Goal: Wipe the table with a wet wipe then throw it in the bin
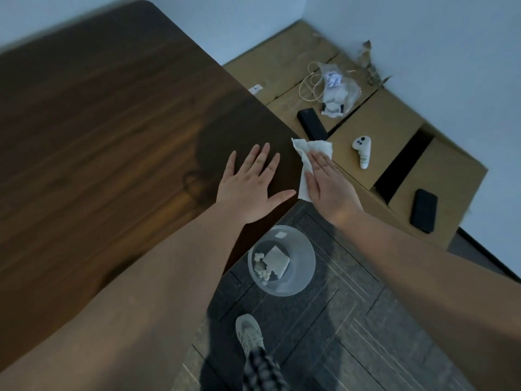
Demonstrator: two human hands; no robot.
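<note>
Head view, one item in use: wet wipe (303, 165), white, crumpled, lying at the right corner edge of the table (112, 122). Right hand (328, 183) lay flat on it, fingers extended and together, pinning rather than gripping; the wipe showed beyond the fingertips and on the thumb side. Left hand (251, 182) was splayed open on the wood, likely as a brace. Bin (282, 261), clear, stood on the floor below the corner, presumably placed for the drop.

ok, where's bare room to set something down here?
Free: nearly all the table, left of and beyond the left hand. Its right edge is taken, with the right hand flat on the wipe. The cardboard boxes are crowded with a controller, a phone and a bag. The bin sits on the floor below.
</note>
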